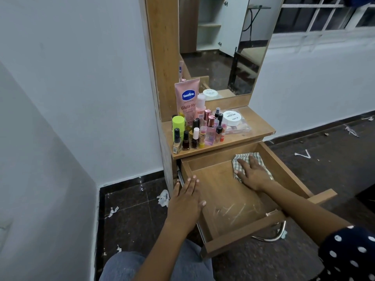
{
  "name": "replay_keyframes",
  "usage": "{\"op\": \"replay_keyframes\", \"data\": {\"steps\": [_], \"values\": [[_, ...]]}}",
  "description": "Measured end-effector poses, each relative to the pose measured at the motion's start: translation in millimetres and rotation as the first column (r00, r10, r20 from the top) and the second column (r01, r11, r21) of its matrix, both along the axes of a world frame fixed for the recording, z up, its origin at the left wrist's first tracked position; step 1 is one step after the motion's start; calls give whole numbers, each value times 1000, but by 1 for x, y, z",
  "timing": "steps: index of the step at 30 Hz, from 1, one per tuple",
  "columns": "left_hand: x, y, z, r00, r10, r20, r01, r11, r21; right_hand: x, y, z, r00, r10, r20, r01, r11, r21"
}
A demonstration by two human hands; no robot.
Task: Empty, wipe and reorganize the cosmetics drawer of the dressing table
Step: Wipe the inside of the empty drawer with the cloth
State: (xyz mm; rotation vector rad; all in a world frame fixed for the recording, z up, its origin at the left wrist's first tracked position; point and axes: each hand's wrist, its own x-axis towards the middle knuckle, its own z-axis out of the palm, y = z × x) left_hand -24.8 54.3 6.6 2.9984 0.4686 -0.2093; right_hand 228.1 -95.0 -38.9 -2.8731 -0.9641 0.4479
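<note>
Nearest me, her left hand [187,196] lies flat and open on the drawer [227,243]'s left wall, gripping nothing. Inside the drawer's far right corner, the right hand [252,172] presses spread fingers onto a checked cloth [239,159]. Soft, light stuff; it should bunch easily, best pinned under the palm.
</note>
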Motion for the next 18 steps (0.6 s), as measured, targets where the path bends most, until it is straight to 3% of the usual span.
{"op": "replay_keyframes", "data": {"steps": [8,18], "values": [[-2,-2,3,1000,11,-5,-11,1000,-14,-11,9,12,989,-123,81,135,974,-179],[-4,-1,-2,999,6,40,-3,998,-63,-47,-35,13,949,-304,-81,256,897,-361]]}}
